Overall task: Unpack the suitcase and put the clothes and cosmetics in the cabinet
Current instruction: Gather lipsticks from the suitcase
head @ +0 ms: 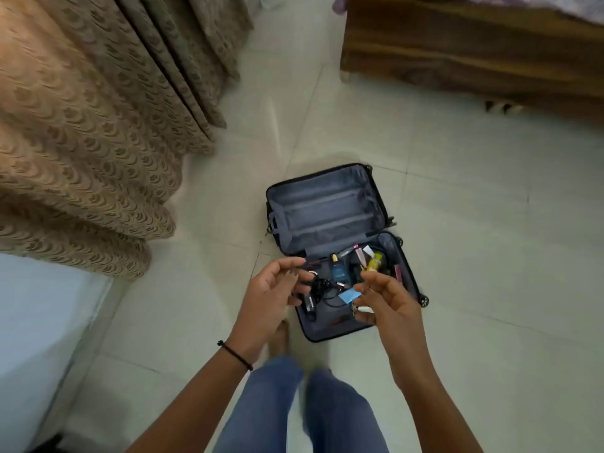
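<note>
A small black suitcase (327, 204) lies open on the floor, its grey-lined far half bare. The near half holds several cosmetics: a blue bottle (338, 271), a yellow bottle (375, 261), tubes, a light blue packet (348, 295) and a black cord (322, 286). My left hand (271, 289) hovers above the near half's left side, fingers loosely curled, holding nothing. My right hand (385, 297) hovers above its right side, fingers relaxed, also holding nothing. No clothes are visible in the case.
A patterned beige curtain (91, 125) hangs at the left above a white surface (39, 322). A wooden bed frame (474, 50) stands at the back right. Pale floor tiles (490, 256) surround the case. My legs in blue jeans (294, 410) stand just before it.
</note>
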